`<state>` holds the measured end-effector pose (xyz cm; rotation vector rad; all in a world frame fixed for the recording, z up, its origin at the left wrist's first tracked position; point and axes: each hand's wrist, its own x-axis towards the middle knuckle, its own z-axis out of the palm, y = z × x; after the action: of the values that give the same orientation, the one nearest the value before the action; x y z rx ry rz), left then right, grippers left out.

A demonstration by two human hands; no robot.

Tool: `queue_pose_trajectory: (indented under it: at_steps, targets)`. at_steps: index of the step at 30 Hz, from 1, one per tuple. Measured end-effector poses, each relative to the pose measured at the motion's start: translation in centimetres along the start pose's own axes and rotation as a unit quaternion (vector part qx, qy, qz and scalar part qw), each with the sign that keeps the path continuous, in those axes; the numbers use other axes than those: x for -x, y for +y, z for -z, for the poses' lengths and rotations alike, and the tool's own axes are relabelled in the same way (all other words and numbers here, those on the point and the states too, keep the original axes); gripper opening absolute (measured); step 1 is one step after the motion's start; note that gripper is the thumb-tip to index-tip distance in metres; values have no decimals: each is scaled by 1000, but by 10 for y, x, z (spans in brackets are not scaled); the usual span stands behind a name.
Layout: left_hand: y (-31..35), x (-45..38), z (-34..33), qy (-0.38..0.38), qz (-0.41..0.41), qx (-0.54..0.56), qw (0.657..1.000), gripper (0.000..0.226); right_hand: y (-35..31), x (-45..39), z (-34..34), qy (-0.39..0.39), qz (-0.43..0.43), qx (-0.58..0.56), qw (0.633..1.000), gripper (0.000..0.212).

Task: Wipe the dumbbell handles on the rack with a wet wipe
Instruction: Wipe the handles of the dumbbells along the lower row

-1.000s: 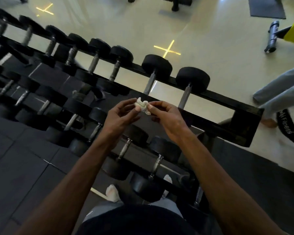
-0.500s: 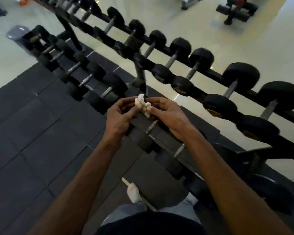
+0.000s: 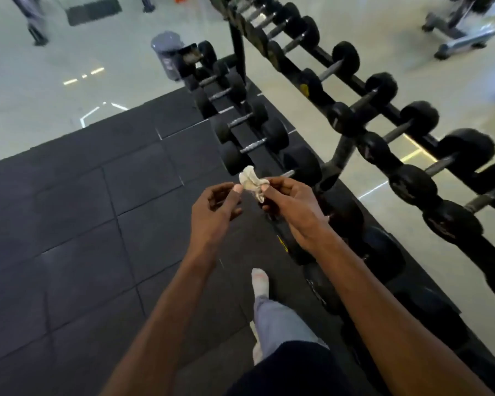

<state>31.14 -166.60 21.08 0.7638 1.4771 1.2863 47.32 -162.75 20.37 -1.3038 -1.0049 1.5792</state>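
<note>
One crumpled white wet wipe (image 3: 250, 180) is held in front of the chest, above the floor mats and just left of the lower tier of the dumbbell rack (image 3: 340, 151). It is pinched between thumb and forefinger of the right hand (image 3: 293, 208), whose other fingers are curled under. The left hand (image 3: 215, 212) is held just beside it, its thumb tip touching or nearly touching the wipe's left edge; whether it truly grips the wipe cannot be told, and its fingers are loosely curled.

Two tiers of black dumbbells are seen on the rack. On the upper tier (image 3: 383, 110) about nine dumbbells can be counted before the far ones blur together; on the lower tier (image 3: 252, 130) about five are visible, and the nearer ones are hidden behind the right forearm. The rack is cut off at the right and bottom edges. No handle is touched by the wipe.

One white-socked foot (image 3: 260, 281) and one grey trouser leg (image 3: 280, 324) are seen on the black rubber floor tiles (image 3: 83, 210). One grey bin (image 3: 166, 52) is made out beyond the rack's far end, blurred
</note>
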Motion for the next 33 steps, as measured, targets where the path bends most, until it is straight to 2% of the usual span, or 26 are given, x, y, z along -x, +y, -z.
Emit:
queue_pose_trajectory:
  at_steps: [3, 12, 18, 24, 28, 33]
  targets:
    - [9, -55, 14, -11, 32, 37, 999, 35, -5, -52, -38, -37, 1, -1, 999, 20]
    - [71, -255, 58, 18, 2, -33, 999, 23, -49, -239, -136, -123, -34, -24, 992, 26]
    - [124, -378, 86, 30, -24, -43, 998, 33, -91, -365, -203, -144, -43, -14, 989, 18]
    - [146, -520, 118, 25, -23, -48, 998, 28, -112, -491, -272, -110, -111, -85, 984, 21]
    - [155, -634, 146, -10, -14, -69, 997, 20, -112, -588, -317, -71, -95, -103, 988, 20]
    - [181, -769, 174, -83, 7, -138, 987, 19, -129, -696, -366, 26, -74, -180, 980, 21]
